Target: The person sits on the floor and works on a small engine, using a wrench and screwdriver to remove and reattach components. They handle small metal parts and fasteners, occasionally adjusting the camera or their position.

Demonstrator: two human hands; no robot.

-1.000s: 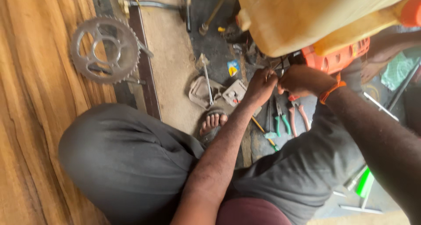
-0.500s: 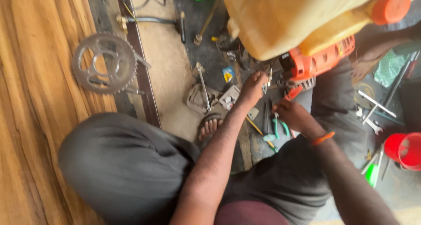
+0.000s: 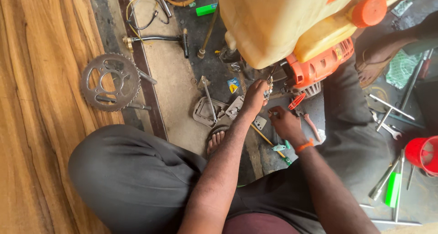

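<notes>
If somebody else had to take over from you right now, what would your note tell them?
Left hand: raised, pinching a small metal part under the yellow tank machine.
Right hand: low beside it, fingers curled; whether the grip holds anything is unclear.
Nearby: red-handled pliers and a yellow-handled screwdriver on the floor, sprocket far left.
Done: grey covers lie loose.
Left: the part isn't seated.

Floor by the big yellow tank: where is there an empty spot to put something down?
The tan concrete strip between the sprocket and the grey plate is mostly bare. The wood boards left of the sprocket are bare too. It is crowded around the hands, left hand and right hand, and among the wrenches on the right.
</notes>
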